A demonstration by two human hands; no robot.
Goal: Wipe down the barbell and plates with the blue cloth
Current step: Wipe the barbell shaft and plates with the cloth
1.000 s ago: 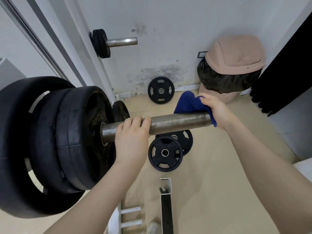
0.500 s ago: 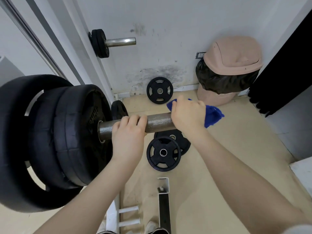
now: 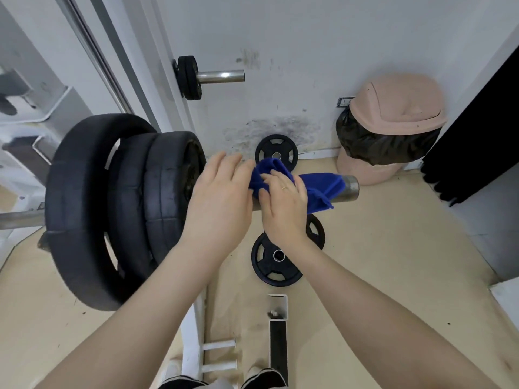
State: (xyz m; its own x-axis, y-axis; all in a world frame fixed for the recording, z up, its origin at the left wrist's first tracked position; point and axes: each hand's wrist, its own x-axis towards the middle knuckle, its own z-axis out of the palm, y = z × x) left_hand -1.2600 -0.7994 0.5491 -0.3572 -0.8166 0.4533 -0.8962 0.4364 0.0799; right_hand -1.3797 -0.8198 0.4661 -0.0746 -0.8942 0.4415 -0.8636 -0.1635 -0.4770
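While the blue cloth (image 3: 297, 183) lies draped over the barbell sleeve (image 3: 349, 187), both hands are on it. The right hand (image 3: 283, 206) presses down on the cloth with its fingers spread and mostly straight, a ring on one finger. The left hand (image 3: 222, 197) hovers over the sleeve just beside the plates, fingers straight and relaxed, its fingertips at the cloth's left edge; whether they pinch the fabric cannot be told. Only the sleeve's bare metal end shows past the cloth on the right.

Three black plates (image 3: 112, 203) are loaded on the barbell, touching one another, the largest innermost. Three smaller black plates are on the floor (image 3: 393, 248): one leaning against the wall (image 3: 276, 155), and two lying flat below the sleeve (image 3: 276, 256), one partly hidden under the right hand. One storage peg (image 3: 220, 77) sticks out from the white rack upright, carrying two small plates (image 3: 189, 77) at its base.

One pink bin (image 3: 390, 122) with a swing lid stands in the corner, lined with a black bag (image 3: 379, 143); its contents are hidden.
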